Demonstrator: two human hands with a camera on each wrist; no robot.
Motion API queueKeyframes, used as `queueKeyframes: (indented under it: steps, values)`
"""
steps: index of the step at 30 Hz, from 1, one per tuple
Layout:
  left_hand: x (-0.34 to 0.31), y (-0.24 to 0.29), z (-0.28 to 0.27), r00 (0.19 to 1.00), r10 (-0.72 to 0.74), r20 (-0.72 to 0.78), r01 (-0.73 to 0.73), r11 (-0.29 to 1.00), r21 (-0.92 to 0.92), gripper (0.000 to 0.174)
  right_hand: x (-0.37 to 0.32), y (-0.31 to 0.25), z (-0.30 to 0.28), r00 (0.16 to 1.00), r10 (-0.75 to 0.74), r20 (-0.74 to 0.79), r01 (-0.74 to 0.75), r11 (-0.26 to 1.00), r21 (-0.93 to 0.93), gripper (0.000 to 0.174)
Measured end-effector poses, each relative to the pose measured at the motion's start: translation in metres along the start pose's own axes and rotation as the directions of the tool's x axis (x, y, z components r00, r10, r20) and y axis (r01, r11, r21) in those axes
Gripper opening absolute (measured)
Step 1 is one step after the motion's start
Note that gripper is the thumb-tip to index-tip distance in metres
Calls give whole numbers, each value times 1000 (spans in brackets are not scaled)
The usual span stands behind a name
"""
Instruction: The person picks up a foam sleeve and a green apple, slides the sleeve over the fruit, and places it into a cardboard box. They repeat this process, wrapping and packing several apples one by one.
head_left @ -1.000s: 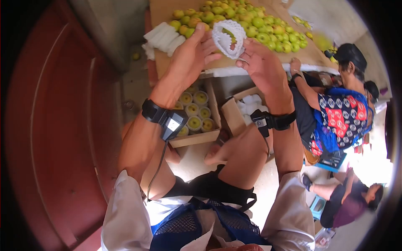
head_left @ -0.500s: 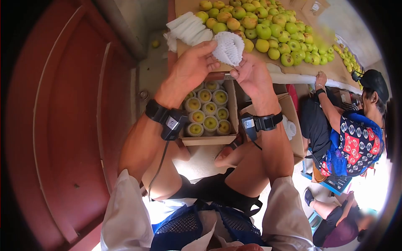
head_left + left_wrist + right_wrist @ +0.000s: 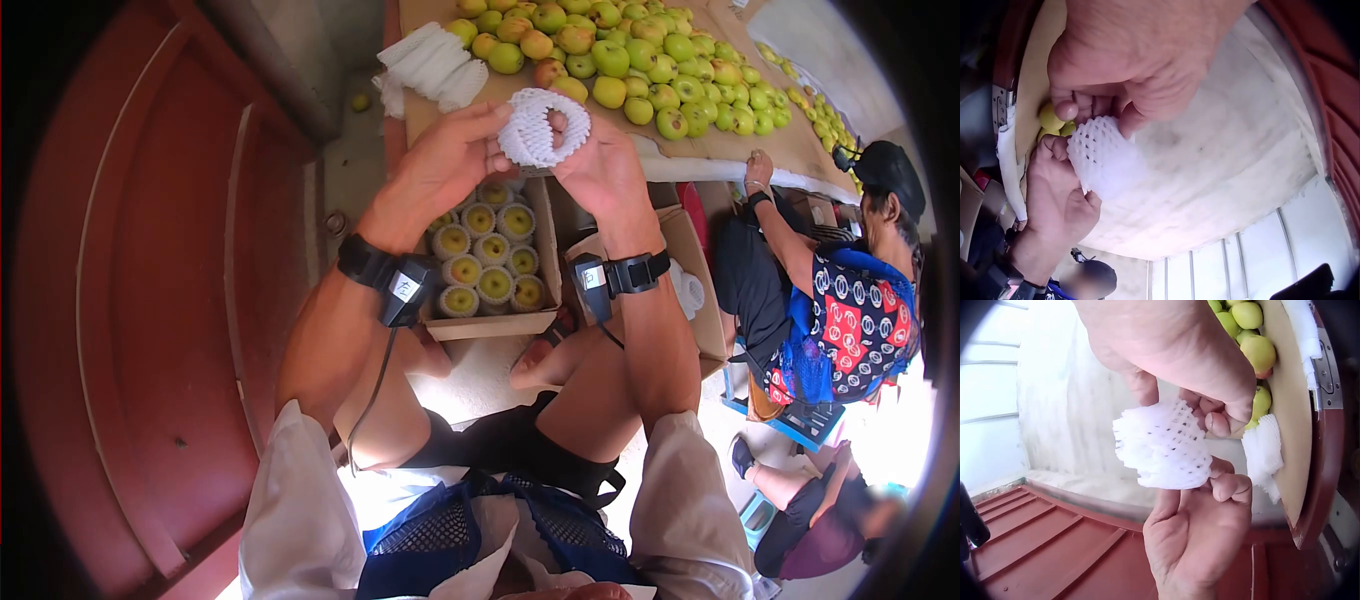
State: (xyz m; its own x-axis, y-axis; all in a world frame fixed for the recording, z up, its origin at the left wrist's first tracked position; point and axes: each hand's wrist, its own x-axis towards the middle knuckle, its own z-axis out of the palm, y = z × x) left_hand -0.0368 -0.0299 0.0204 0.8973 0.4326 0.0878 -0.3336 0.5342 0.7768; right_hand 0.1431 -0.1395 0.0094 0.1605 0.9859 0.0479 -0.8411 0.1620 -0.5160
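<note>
Both hands busy: left hand [image 3: 445, 160] and right hand [image 3: 608, 180] pinch one white foam sleeve [image 3: 518, 140] between thumb and fingers, one from each side. Hands close together, just the sleeve between them, neither nearer. Sleeve sits up in front of the person, by the near edge of the counter [image 3: 800, 150]. It's a short tube, mouth spread round and facing up toward the head and a bit rightward; long axis runs roughly along the head camera's line of sight, exact tilt hard to tell. Fingers show through the mouth, no fruit seen inside.

Key relation: apple pile [image 3: 655, 65] lies on the counter just beyond the sleeve and spreads off right, so right hand is nearer most of it. Left hand is nearer the stack of flat foam sleeves [image 3: 430, 68] at the counter's left end.

Counter has a brown cardboard-like covering. Below the hands, an open carton [image 3: 490, 328] holds sleeved apples in rows; second carton [image 3: 712, 325] to its right holds white foam pieces. Red door [image 3: 165, 300] on the left, another person [image 3: 850, 300] by the counter on the right, a further person [image 3: 815, 525] lower right.
</note>
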Motion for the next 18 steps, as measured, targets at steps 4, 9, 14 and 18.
queueKeyframes:
  steps: [4, 9, 14, 18]
  values:
    - [0, -3, 2, 996, -67, 65, 73, 992, -103, 27, 0, -2, 7, 987, -19, -162, 6, 997, -79, 33]
    - [-1, -8, 9, 990, -122, 69, 123, 992, -7, 30, 3, 0, 7, 992, -32, -125, 9, 984, -179, 31]
    - [1, -11, 1, 991, -84, 101, 82, 996, 25, 30, 3, 0, 10, 992, -55, -111, 25, 966, -256, 34]
    - [5, -6, -2, 999, -29, -38, 32, 997, 73, 29, 3, -3, 11, 949, -239, -205, 105, 853, -511, 35]
